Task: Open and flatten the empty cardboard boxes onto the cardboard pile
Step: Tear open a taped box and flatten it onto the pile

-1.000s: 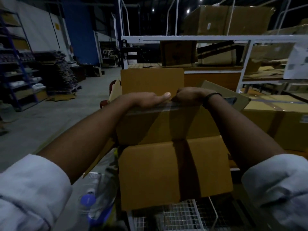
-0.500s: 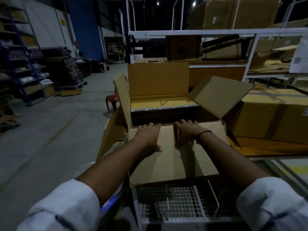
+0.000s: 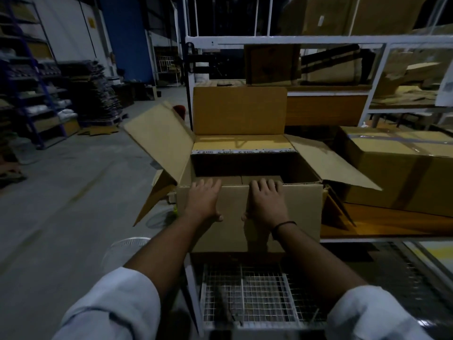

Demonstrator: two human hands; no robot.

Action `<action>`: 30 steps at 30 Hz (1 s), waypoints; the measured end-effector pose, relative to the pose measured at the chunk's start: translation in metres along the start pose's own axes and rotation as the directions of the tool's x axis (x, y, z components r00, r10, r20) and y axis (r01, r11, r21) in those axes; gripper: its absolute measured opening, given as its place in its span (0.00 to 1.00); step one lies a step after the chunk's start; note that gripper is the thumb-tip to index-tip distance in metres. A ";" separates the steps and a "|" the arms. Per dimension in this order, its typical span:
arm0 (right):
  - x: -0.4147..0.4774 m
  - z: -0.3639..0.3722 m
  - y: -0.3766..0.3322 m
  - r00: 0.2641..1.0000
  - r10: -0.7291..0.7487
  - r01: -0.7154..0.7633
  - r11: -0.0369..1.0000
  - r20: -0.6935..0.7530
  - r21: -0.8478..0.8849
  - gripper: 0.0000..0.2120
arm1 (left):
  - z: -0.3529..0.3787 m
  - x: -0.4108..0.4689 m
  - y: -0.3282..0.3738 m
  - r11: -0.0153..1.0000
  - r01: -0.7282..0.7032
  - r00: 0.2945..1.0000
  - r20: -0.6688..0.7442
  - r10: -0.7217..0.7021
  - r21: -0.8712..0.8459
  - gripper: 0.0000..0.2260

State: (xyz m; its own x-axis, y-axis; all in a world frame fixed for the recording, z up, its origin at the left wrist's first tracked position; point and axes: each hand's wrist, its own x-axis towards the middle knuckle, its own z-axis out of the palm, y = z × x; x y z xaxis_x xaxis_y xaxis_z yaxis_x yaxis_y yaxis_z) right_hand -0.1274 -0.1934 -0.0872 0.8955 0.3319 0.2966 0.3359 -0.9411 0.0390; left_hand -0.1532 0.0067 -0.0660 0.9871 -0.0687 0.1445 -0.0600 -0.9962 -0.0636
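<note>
Right now I have both hands apart and flat on the near wall of the open cardboard box (image 3: pixel 299 217); my left hand (image 3: pixel 204 201) and right hand (image 3: pixel 266 202) lie side by side, fingers straight and reaching its top edge, thumbs spread low, neither gripping anything. The box stands straight ahead of me, above the wire-mesh cart (image 3: pixel 245 290) and against the white rack (image 3: pixel 294 40); whether its base sits fully on the wooden shelf (image 3: pixel 392 224) I cannot tell. Its far flap (image 3: pixel 239 110) stands upright, the left flap (image 3: pixel 161 141) splays outward, and the right flap (image 3: pixel 328 163) reaches toward the sealed box (image 3: pixel 404 173) just beside it.

I judge the top opened and the flattening not yet done; the risks follow from that. Pressing flat-handed gives me no hold, so the box could slide back or tip off the shelf edge. The right flap may jam against the sealed box as the walls fold. A lower flap (image 3: pixel 157 197) hangs loose at the left corner and could snag the cart mesh. Dim light hides the interior, so I cannot confirm it is empty.
</note>
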 end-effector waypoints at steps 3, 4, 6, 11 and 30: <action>0.017 0.000 -0.001 0.999 0.018 -0.018 1.000 0.036 -0.015 0.51 | 0.003 0.009 -0.004 1.000 0.007 1.000 -0.027 -0.006 0.022 0.49; 0.023 -0.001 0.000 0.998 0.010 -0.009 1.000 0.055 -0.018 0.51 | 0.003 0.011 -0.005 1.000 0.005 1.000 -0.030 -0.004 0.025 0.48; 0.031 -0.005 0.004 0.995 -0.022 0.022 1.000 0.095 -0.003 0.48 | 0.003 0.015 -0.007 1.000 0.002 1.000 -0.027 -0.001 0.022 0.48; 0.044 -0.027 0.016 0.969 -0.037 0.033 0.999 0.245 0.019 0.39 | -0.002 0.025 -0.015 1.000 -0.030 0.999 0.013 0.030 -0.009 0.41; 0.005 0.010 0.056 0.996 0.074 -0.073 0.997 -0.048 0.009 0.56 | 0.010 0.019 -0.024 0.991 -0.056 0.998 -0.044 0.051 -0.120 0.39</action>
State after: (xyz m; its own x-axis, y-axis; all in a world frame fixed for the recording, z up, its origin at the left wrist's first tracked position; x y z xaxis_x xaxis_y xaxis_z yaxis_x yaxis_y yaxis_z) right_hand -0.1011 -0.2434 -0.0933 0.9029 0.2581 0.3438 0.2718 -0.9623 0.0087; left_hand -0.1313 0.0296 -0.0712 0.9753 -0.1215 0.1845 -0.1323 -0.9901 0.0474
